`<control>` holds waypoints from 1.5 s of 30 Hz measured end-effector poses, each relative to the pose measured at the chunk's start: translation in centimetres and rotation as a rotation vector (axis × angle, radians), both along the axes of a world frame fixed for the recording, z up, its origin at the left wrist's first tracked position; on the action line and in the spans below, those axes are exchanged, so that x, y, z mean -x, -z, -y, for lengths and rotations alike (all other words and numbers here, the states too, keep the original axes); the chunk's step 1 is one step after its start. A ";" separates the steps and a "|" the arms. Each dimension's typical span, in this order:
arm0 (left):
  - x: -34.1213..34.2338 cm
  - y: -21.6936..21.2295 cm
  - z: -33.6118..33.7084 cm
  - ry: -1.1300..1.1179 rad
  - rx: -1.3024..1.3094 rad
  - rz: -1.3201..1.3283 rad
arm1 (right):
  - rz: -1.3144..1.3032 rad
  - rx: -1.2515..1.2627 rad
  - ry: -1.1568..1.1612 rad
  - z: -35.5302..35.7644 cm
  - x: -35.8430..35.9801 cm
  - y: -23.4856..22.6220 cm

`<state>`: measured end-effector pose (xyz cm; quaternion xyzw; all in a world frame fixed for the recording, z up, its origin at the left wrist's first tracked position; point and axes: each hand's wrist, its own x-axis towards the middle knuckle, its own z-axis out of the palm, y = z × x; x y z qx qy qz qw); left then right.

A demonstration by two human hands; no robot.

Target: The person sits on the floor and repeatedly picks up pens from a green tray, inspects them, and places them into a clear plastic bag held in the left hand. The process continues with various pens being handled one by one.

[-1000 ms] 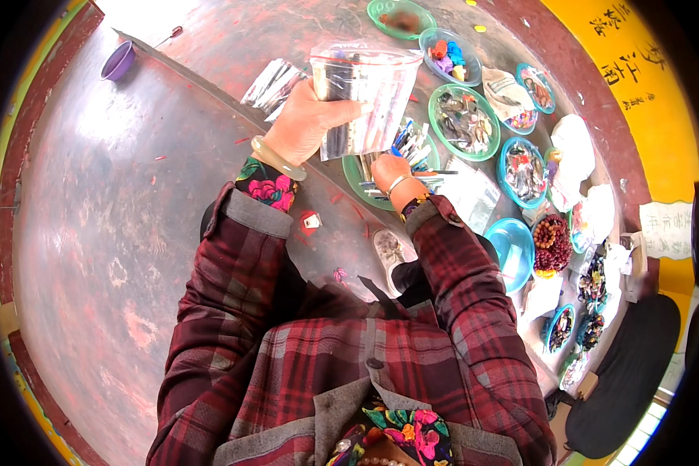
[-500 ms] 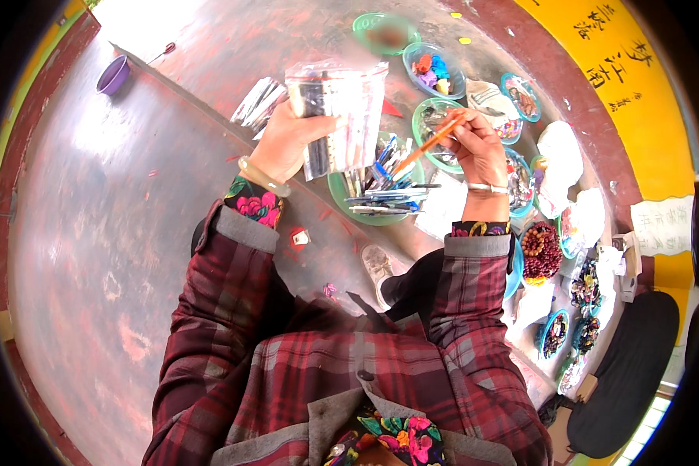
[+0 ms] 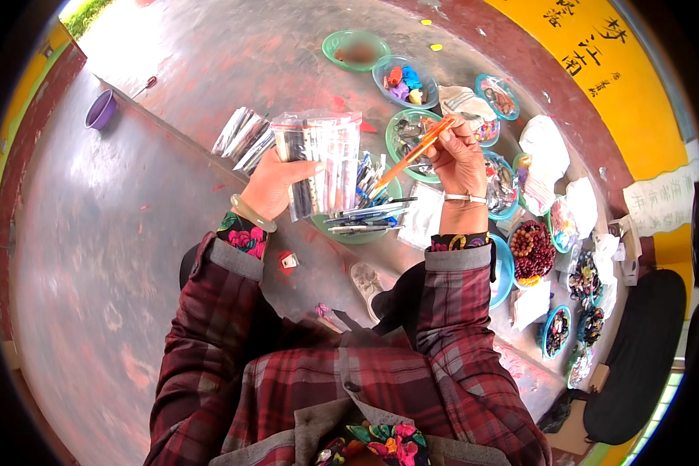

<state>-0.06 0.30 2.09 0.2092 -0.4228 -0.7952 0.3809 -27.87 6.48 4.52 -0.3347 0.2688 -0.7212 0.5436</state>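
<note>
My left hand [image 3: 269, 186] is closed on a clear zip bag [image 3: 339, 163], thumb across its front. Several pens show inside, dark ones on the left and pale ones on the right. Between the thumb and fingers of my right hand [image 3: 464, 161] is a slim orange pen [image 3: 412, 157], tilted with its lower end toward the bag. Below both hands, a green basin [image 3: 348, 238] holds many loose pens [image 3: 369, 217], mostly blue, black and white. The bag hides part of this basin.
More bagged pens [image 3: 245, 138] lie on the floor beyond my left hand. To the right stand basins of beads [image 3: 533, 250] and trinkets [image 3: 502, 185], with white bags [image 3: 544, 159] by the wall. A purple basin [image 3: 101, 110] is far left. My shoe [image 3: 366, 287] is near the pen basin.
The view has shifted a little, so the floor things sit lower and further left. My left hand has brought the bag nearer to me. My right hand still holds the orange pen.
</note>
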 end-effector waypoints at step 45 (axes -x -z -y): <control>-0.1 1.4 -0.9 0.420 -0.010 0.245 | -0.080 -0.008 0.037 0.3 0.0 -0.1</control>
